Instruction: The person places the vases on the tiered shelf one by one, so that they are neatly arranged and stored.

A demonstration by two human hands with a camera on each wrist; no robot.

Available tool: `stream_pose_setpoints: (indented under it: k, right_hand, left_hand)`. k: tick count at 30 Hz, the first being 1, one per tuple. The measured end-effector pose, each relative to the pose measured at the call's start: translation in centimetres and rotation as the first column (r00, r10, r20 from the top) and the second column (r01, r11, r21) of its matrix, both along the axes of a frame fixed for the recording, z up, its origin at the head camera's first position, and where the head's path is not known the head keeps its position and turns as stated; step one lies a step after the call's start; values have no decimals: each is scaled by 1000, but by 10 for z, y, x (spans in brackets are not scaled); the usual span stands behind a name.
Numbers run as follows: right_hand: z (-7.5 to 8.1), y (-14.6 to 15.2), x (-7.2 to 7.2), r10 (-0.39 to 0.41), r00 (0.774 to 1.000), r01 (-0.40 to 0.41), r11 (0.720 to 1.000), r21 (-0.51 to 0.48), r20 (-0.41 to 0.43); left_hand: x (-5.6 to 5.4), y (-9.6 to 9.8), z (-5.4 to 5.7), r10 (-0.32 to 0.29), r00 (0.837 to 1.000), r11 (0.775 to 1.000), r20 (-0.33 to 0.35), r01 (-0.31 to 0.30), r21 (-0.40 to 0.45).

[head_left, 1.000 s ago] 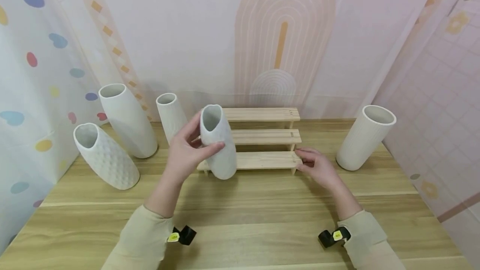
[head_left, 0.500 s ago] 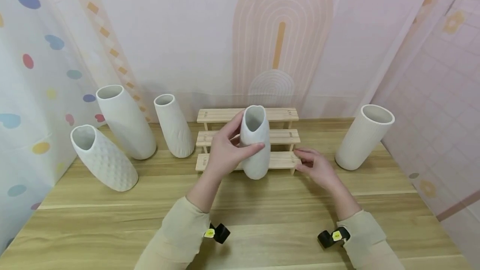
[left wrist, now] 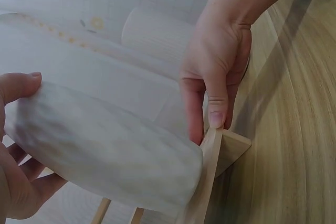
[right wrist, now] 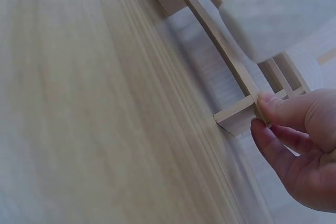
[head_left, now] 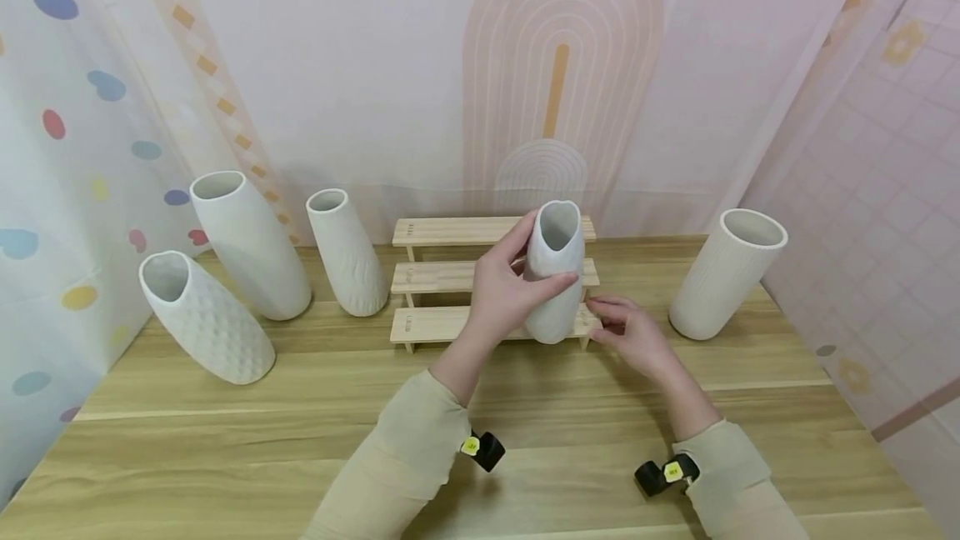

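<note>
Just left of R hand (head_left: 636,338): vase (head_left: 558,262), long axis near vert., gripped by L hand (head_left: 504,286) (nearer); base by bottom shelf (head_left: 435,325), contact unclear; R hand pinching shelf's right end

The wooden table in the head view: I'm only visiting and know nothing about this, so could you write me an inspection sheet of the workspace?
Surface: wood-grain table.
Job's things: held vase at the lowest step of a three-step wooden stand; whether they touch is hard to tell. On the table, dimpled vase, tall vase and slim vase left of the stand, ribbed vase right.
Clutter: nothing seen.
Hands: left hand grips the held vase; right hand pinches the lowest step's right end.
Cables: nothing seen.
Surroundings: patterned cloth behind and on both sides.
</note>
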State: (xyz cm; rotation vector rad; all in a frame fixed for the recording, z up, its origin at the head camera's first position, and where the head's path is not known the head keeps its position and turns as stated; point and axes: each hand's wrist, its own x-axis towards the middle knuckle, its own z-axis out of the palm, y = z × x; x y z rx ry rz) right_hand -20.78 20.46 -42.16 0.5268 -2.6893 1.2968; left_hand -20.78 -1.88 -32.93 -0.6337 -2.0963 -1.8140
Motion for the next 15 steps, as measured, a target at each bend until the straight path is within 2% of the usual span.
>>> stream_pose_setpoints:
  k: [5,15]
  right_hand:
    - [-1,0,0,-5,1000,5,1000,7,1]
    - [-1,0,-1,2,1000,-2,1000,1,1]
  left_hand:
    - [-5,8,-1,19,1000,1000,-2,-19,17]
    - [-11,14,-10,52,999,998,-6,-52,-22]
